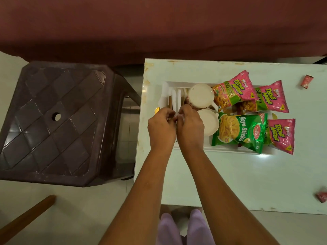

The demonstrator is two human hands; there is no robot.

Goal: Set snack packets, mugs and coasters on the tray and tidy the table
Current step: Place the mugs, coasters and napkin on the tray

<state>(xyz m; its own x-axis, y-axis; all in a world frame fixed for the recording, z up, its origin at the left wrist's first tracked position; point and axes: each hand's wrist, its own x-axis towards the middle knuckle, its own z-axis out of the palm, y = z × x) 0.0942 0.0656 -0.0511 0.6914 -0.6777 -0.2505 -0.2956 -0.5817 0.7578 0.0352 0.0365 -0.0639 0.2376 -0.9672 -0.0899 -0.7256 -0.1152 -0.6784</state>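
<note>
Both hands meet over tray's 9 o'clock end: left hand (161,127) and right hand (190,128) pinch white coasters (174,99), standing them on edge. Tray (230,150) already holds two mugs (200,96) and four snack packets (238,130). Left: two crumpled red wrappers (307,81) on table (247,183) toward 3 o'clock.

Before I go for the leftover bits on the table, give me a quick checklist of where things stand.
1. Snack packets on tray: ok, green Soya Sticks packet and three pink packets lie on it.
2. Mugs on tray: ok, two, mouths down.
3. Coasters: ok, standing on edge at tray's left end.
4. Left hand and right hand free: cannot tell, fingertips pinched together over the coasters.
5. Table tidy: not ok, two red wrappers remain.
</note>
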